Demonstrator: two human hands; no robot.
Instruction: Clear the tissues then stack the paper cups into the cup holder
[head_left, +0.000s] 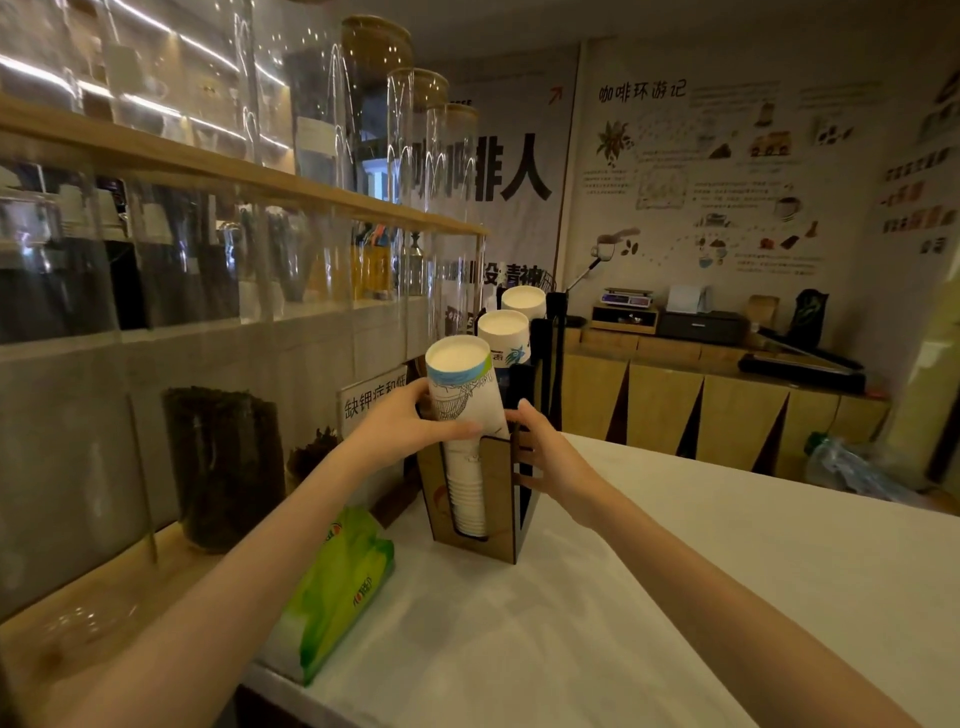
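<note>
Single head-worn wide-angle view, facing forward and down across the table (649, 597); both hands appear close, at centre frame.

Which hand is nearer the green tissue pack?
Left. The left hand grips the cup stack above the tissue pack; the right hand is on the cup holder's far side.

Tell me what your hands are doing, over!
Left hand gripping cup stack in cup holder. Right hand steadying holder. Tissue pack lies beside it.
</note>
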